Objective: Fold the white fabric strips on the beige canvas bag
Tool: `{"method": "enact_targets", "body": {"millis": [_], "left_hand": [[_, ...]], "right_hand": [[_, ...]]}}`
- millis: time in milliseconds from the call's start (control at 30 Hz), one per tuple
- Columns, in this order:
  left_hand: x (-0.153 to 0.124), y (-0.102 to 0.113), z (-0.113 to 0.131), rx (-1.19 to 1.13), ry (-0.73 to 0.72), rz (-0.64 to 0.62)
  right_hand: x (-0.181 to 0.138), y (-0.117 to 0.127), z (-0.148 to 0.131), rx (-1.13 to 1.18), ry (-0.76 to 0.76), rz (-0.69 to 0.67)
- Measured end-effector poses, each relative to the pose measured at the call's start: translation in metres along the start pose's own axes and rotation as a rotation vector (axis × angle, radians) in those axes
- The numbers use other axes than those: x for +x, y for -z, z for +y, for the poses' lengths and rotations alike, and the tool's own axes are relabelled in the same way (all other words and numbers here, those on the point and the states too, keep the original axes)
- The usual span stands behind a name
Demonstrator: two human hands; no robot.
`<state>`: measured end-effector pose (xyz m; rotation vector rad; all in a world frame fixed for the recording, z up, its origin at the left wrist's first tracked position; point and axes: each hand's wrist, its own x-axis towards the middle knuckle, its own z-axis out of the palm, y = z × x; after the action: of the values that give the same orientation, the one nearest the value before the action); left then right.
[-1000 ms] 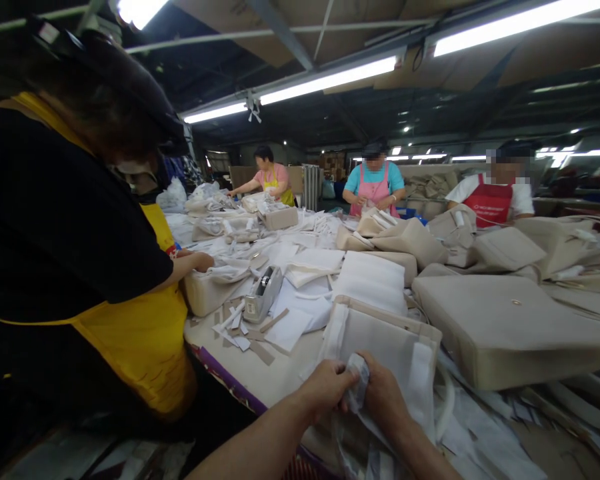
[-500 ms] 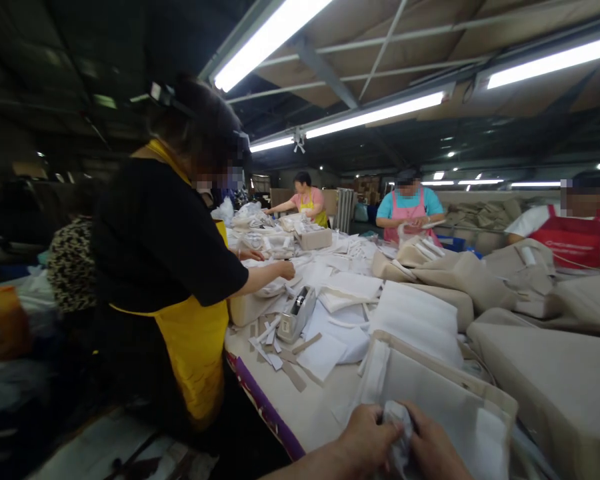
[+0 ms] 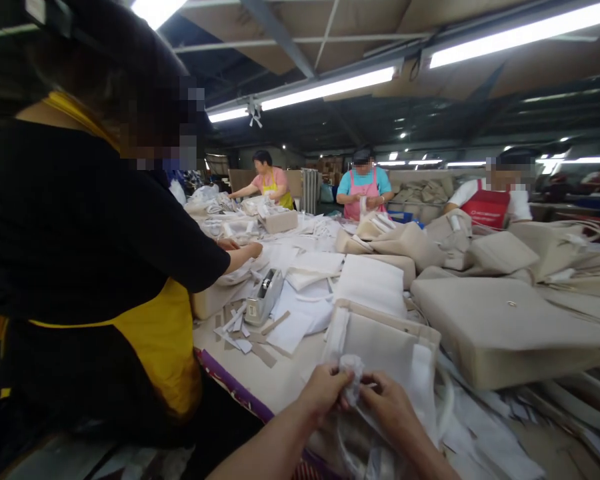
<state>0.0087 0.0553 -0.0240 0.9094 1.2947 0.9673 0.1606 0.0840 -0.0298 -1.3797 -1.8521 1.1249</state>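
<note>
My left hand and my right hand meet at the near edge of the table, both pinched shut on a crumpled wad of white paper. The wad sits just in front of a beige bag with white paper-wrapped handles, which lies flat right behind my hands. White handle straps curl off the bag's right side.
A person in a black shirt and yellow apron stands close on my left, reaching onto the table. A grey tape dispenser and paper scraps lie ahead. Large beige bags pile up on the right. Three more people work at the far side.
The head view swung left and up, then came back. My hands stayed together on the paper wad. The person beside me reached further across the table.
</note>
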Motion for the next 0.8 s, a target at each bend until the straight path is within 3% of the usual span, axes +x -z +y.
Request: {"method": "enact_targets", "body": {"millis": [367,567,667,800], "left_hand": [[-0.009,-0.01,-0.001,0.061,-0.134,0.096],[-0.017,-0.012,-0.015,0.007,-0.237,0.172],[-0.018,-0.011,-0.018,-0.039,-0.234,0.15],[-0.017,-0.011,-0.014,-0.077,-0.225,0.131]], "right_hand": [[0.004,-0.008,0.003,0.082,-0.013,0.004],[0.01,0.009,-0.008,-0.15,0.024,0.011],[0.031,0.021,-0.03,-0.347,0.047,0.101],[0.064,0.011,-0.056,-0.469,0.026,0.011]]}}
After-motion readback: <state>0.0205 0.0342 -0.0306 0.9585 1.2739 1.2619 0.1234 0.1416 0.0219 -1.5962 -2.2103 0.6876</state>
